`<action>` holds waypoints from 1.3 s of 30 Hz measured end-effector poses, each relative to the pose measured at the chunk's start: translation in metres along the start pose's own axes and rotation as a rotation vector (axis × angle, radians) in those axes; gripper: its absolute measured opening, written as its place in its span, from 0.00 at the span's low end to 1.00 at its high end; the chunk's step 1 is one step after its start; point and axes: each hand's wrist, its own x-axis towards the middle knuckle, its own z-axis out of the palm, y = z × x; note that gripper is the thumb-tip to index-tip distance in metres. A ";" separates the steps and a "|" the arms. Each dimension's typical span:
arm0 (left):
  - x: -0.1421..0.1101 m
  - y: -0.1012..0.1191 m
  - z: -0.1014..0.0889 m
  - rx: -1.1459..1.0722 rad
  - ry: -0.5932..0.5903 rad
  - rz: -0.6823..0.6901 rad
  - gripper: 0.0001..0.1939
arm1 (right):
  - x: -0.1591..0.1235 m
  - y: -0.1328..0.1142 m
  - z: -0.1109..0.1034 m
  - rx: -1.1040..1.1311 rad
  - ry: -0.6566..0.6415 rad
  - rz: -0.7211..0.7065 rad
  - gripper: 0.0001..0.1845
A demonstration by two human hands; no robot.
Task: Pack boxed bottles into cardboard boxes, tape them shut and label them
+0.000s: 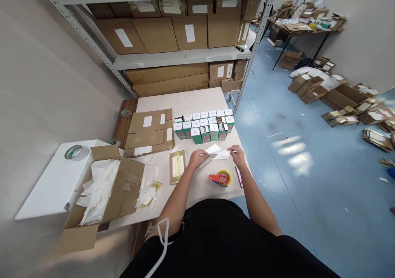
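Note:
Both hands hold white paper above the table, in the middle of the head view. My left hand pinches its left side, where a folded or second layer shows. At the right side, the fingers of my right hand are closed on the paper's edge. Just beyond stand several small green-and-white boxes in rows, some with open tops. Nearer my body, an orange cutting tool lies on a yellow-and-blue tape roll. A phone rests by my right forearm.
Flattened cardboard boxes and a small taped cardboard packet lie left on the table. An open carton holds white paper scraps. A metal shelf with cartons stands behind. More cartons sit on the blue floor at right.

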 end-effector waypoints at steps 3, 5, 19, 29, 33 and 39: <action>-0.004 0.005 0.004 0.141 0.071 0.050 0.07 | -0.002 -0.008 0.000 -0.002 0.010 0.067 0.13; -0.007 0.008 0.010 0.190 0.144 0.062 0.09 | -0.004 -0.015 0.000 0.051 -0.020 0.094 0.13; -0.008 0.017 0.009 -0.059 -0.078 0.056 0.38 | -0.006 -0.039 0.001 0.195 -0.295 0.088 0.32; 0.006 0.024 0.010 -0.126 -0.293 0.143 0.24 | -0.002 -0.046 0.001 0.252 -0.311 0.070 0.25; 0.007 0.017 0.009 -0.132 -0.222 0.050 0.14 | 0.003 -0.035 -0.005 0.265 -0.074 0.120 0.21; 0.010 0.013 -0.003 -0.204 -0.161 -0.034 0.16 | 0.001 -0.022 -0.007 0.270 -0.033 0.266 0.20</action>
